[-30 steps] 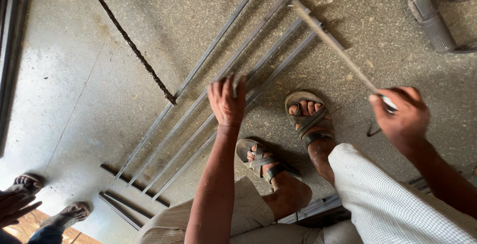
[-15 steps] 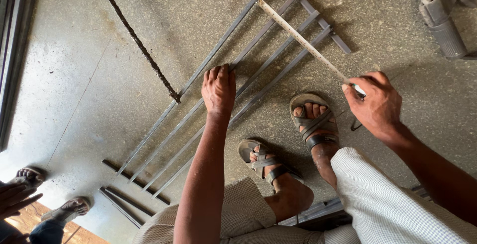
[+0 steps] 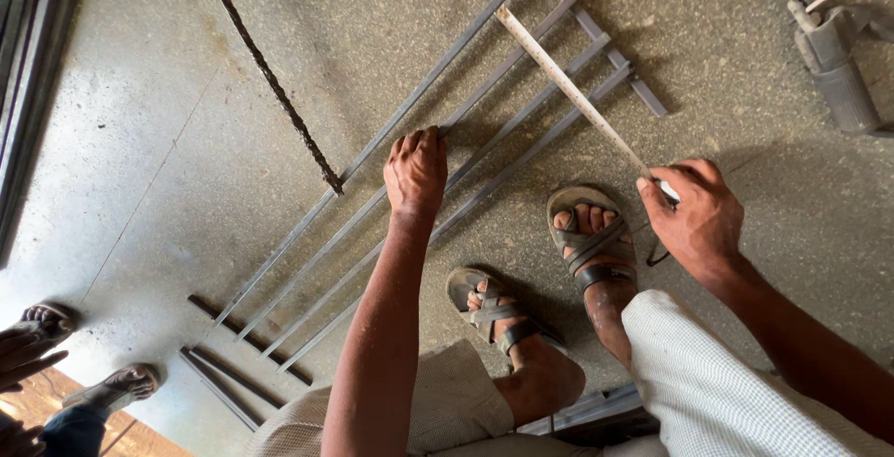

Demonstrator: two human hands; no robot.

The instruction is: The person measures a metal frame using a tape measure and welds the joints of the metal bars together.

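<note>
- The left hand (image 3: pixel 415 170) presses flat, fingers together, on the bars (image 3: pixel 484 103) lying on the floor (image 3: pixel 168 122).
- The right hand (image 3: pixel 694 215) pinches the near end of a tape (image 3: pixel 568 89) between thumb and fingers.
- The tape runs away from that hand, across the bars, to their far ends, near a crosspiece (image 3: pixel 605 43).
- The bars lie side by side, slanting from lower left to upper right.
- Two sandalled feet (image 3: pixel 587 234) stand just beside the bars, between the hands.
- A twisted rod (image 3: pixel 270 75) lies left of the bars.
- Short bars (image 3: pixel 233 373) lie near the lower left.
- A grey tool (image 3: pixel 833 57) sits at upper right.
- Another person's feet (image 3: pixel 42 322) show at the left edge.
</note>
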